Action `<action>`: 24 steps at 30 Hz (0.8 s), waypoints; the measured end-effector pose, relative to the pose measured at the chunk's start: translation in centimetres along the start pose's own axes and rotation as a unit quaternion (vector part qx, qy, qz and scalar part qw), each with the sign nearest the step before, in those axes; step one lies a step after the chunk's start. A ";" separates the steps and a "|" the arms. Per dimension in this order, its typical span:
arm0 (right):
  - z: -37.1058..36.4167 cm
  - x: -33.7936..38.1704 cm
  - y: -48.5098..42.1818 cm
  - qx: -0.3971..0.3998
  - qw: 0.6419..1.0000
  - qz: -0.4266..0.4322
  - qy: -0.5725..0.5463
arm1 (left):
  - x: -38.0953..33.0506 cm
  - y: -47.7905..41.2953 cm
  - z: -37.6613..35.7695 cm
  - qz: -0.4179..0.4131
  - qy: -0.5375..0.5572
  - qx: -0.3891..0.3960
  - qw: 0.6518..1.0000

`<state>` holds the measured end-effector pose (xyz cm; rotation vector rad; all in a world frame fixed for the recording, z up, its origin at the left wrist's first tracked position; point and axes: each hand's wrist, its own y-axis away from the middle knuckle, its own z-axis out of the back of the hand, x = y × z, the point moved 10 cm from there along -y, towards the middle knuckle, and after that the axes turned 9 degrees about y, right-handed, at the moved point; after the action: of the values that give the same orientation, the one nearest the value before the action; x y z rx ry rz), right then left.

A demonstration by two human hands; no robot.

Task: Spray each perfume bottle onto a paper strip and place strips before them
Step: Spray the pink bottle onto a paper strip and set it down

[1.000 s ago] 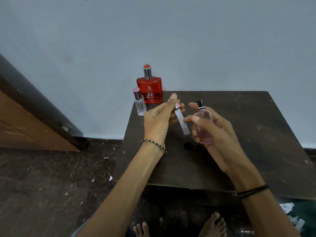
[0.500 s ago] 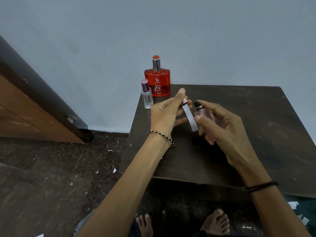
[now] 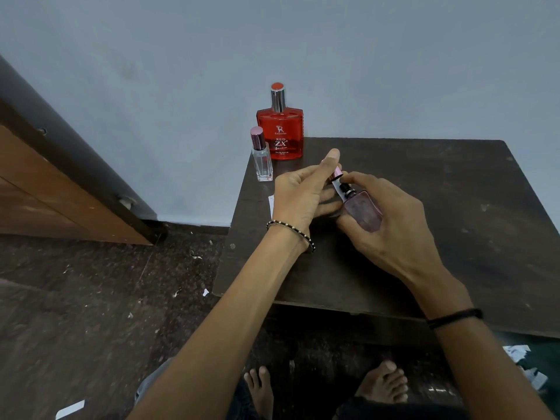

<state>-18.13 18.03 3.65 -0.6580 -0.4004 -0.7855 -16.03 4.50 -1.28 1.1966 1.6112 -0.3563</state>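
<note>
The table (image 3: 424, 207) is dark wood, matt and scuffed; at its far left corner the red bottle (image 3: 280, 131) is glossy glass with a polished metal collar, and the small bottle (image 3: 263, 165) at the same corner is clear, smooth glass under a shiny pink cap (image 3: 257, 137). Above the table the pink bottle (image 3: 363, 213) is translucent glass with a black plastic sprayer (image 3: 345, 187), and the strip (image 3: 335, 185) is matt white paper. Behind the table the wall (image 3: 181, 86) is matt paint; the floor (image 3: 75, 298) left of it is rough, speckled stone.

Red bottle (image 3: 280, 134) – "Ramsons", "RED ZX"
</note>
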 end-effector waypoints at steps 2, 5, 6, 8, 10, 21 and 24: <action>0.0 0.1 0.0 -0.001 1.000 0.002 0.005 | 0.1 0.0 0.0 0.004 0.001 0.001 1.000; 0.1 0.2 -0.1 -0.014 1.000 0.000 0.008 | 0.2 0.0 -0.1 0.011 0.009 0.005 1.000; 0.1 0.1 -0.1 -0.016 1.000 -0.004 0.009 | 0.2 0.0 -0.1 0.012 0.012 0.006 1.000; 0.0 0.0 -0.2 -0.013 1.000 -0.011 0.008 | 0.1 -0.1 0.0 0.010 0.015 0.006 1.000; -0.1 -0.5 -0.2 -0.006 1.000 -0.024 -0.002 | 0.0 -0.2 0.2 0.004 0.019 0.003 1.000; -0.7 -6.8 1.5 -0.051 0.858 -0.304 -0.412 | 0.0 -0.3 0.5 0.016 0.003 0.005 1.000; -0.7 -6.1 1.1 -0.041 0.841 -0.280 -0.461 | 0.0 -0.2 0.4 0.016 0.002 0.005 1.000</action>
<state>-21.22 21.33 -0.70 -1.0022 -1.5046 -1.0006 -15.98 4.13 -1.46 1.2292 1.5942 -0.3425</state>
